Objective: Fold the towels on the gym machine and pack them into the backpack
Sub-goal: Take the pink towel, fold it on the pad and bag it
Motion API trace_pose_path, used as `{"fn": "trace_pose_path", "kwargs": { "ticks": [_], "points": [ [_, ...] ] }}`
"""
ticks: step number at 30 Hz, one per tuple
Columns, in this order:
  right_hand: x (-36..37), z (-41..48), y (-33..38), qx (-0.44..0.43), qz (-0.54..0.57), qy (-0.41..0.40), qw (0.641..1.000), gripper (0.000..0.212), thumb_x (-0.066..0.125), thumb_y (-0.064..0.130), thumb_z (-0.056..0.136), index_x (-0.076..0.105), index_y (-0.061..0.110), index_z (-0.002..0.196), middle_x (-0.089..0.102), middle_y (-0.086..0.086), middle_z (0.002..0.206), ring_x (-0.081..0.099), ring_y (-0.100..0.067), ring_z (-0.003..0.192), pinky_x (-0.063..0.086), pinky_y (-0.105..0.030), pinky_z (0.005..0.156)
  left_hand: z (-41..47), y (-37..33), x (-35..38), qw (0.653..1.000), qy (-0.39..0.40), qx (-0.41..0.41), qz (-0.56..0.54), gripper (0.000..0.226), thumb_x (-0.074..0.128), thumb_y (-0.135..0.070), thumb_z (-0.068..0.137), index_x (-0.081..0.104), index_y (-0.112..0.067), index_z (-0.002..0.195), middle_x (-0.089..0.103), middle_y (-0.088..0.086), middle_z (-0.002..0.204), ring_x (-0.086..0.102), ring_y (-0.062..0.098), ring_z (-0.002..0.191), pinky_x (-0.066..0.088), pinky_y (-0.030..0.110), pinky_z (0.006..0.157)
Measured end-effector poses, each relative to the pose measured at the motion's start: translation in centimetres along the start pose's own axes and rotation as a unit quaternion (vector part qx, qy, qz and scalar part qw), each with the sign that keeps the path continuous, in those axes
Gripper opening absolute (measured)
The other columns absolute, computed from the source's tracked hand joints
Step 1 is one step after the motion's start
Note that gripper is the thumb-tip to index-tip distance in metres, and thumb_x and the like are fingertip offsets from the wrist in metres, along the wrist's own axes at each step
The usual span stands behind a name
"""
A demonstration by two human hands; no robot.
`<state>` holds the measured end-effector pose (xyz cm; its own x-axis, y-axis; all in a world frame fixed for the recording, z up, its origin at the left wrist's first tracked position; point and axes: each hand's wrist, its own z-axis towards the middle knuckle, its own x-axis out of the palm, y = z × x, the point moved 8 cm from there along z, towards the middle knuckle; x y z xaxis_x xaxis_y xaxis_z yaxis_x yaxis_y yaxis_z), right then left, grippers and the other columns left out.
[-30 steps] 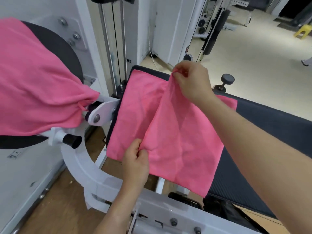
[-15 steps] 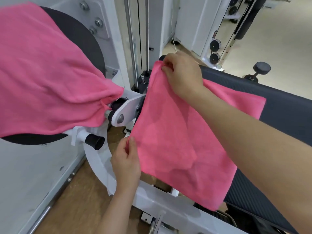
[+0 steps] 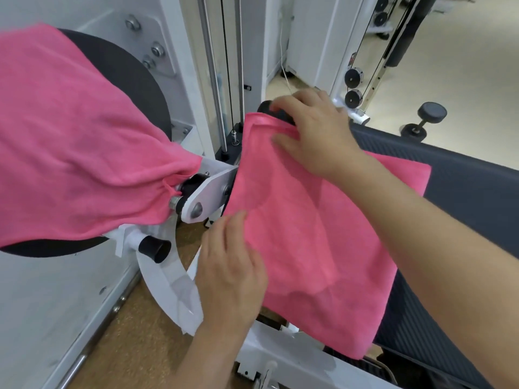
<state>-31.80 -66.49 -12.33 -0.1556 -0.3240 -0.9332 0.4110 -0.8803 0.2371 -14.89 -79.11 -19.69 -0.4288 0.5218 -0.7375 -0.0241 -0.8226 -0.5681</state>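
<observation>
Now, you are pressing the folded pink towel (image 3: pixel 323 242) flat on the bench pad (image 3: pixel 463 192), with your left hand (image 3: pixel 230 265) and right hand (image 3: pixel 317 133) lying on it, fingers straight and gripping nothing. Its edge under your left fingers seems to be overhanging, so a sideways stroke is risking dragging it off. No backpack is showing.

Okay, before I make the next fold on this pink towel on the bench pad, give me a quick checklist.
1. First fold done: ok, the folded towel lies doubled on the black pad.
2. Far corner edges matched: ok, beside the right hand.
3. Near corner edges matched: cannot tell, the left hand covers them.
4. Surface smooth: not ok, a wrinkle runs across the middle.
5. Second towel folded: not ok, it hangs bunched over the round pad.
6. Backpack ready: cannot tell, none in view.
</observation>
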Motion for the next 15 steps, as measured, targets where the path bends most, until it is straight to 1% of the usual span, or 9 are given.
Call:
{"fn": "trace_pose_path", "kwargs": {
  "ticks": [2,3,5,7,10,11,13,15],
  "points": [
    [-1.7,-2.4,-2.3,0.039,0.001,0.017,0.999,0.038,0.06,0.035,0.087,0.055,0.03,0.125,0.053,0.002,0.116,0.046,-0.025,0.112,0.036,-0.046,0.088,2.0,-2.9,0.5,0.997,0.005,0.076,-0.028,0.04,0.055,0.003,0.08,0.063,-0.005,0.118,0.062,0.009,0.112,0.057,0.024,0.103,0.043,0.03,0.091],
    [-2.4,-3.6,-3.5,0.057,0.002,0.032,0.998,0.038,0.061,0.034,0.087,0.055,0.03,0.125,0.052,0.003,0.111,0.048,-0.024,0.109,0.039,-0.047,0.089,3.5,-4.0,0.8,0.994,0.008,0.097,-0.04,0.037,0.055,0.001,0.082,0.063,-0.006,0.117,0.062,0.009,0.111,0.058,0.025,0.101,0.044,0.032,0.09],
    [-3.9,-5.9,-5.9,0.088,-0.008,0.058,0.994,0.038,0.062,0.035,0.086,0.056,0.031,0.123,0.05,0.006,0.103,0.049,-0.021,0.102,0.042,-0.051,0.089,6.9,-5.3,1.5,0.993,0.005,0.111,-0.044,0.034,0.055,-0.002,0.083,0.063,-0.007,0.116,0.062,0.011,0.11,0.057,0.03,0.098,0.041,0.036,0.086],
    [-5.1,-7.6,-7.8,0.114,-0.023,0.081,0.99,0.034,0.063,0.037,0.085,0.057,0.032,0.118,0.054,0.007,0.1,0.049,-0.018,0.096,0.041,-0.049,0.087,10.4,-5.8,2.2,0.995,-0.002,0.103,-0.019,0.036,0.053,-0.004,0.084,0.06,-0.007,0.119,0.06,0.013,0.114,0.055,0.034,0.099,0.041,0.041,0.084],
    [-5.9,-9.2,-10.1,0.149,-0.024,0.122,0.981,0.032,0.066,0.031,0.083,0.057,0.033,0.114,0.057,0.011,0.092,0.05,-0.017,0.089,0.036,-0.043,0.085,14.3,-4.9,3.3,0.997,0.019,0.07,0.032,0.04,0.05,-0.01,0.089,0.053,-0.009,0.129,0.053,0.014,0.126,0.048,0.035,0.113,0.036,0.039,0.095],
    [-6.0,-9.6,-10.6,0.157,-0.023,0.131,0.979,0.032,0.067,0.031,0.083,0.057,0.033,0.113,0.057,0.012,0.091,0.05,-0.017,0.088,0.034,-0.041,0.084,15.2,-4.2,3.6,0.997,0.031,0.054,0.044,0.038,0.049,-0.013,0.091,0.052,-0.01,0.129,0.052,0.015,0.127,0.047,0.034,0.116,0.035,0.039,0.097],
    [-6.2,-10.1,-11.6,0.169,-0.017,0.136,0.976,0.028,0.068,0.029,0.081,0.057,0.033,0.107,0.058,0.013,0.089,0.05,-0.018,0.088,0.03,-0.039,0.084,16.4,-3.2,4.2,0.995,0.069,0.032,0.063,0.031,0.049,-0.02,0.093,0.055,-0.01,0.122,0.053,0.016,0.125,0.047,0.034,0.117,0.035,0.04,0.098],
    [-6.5,-10.5,-12.4,0.18,-0.01,0.131,0.975,0.025,0.069,0.026,0.08,0.058,0.032,0.101,0.058,0.014,0.086,0.051,-0.018,0.086,0.032,-0.039,0.084,16.8,-2.7,4.6,0.992,0.104,0.026,0.063,0.026,0.052,-0.022,0.092,0.059,-0.011,0.115,0.056,0.016,0.12,0.049,0.034,0.115,0.037,0.04,0.096]
  ]
}}
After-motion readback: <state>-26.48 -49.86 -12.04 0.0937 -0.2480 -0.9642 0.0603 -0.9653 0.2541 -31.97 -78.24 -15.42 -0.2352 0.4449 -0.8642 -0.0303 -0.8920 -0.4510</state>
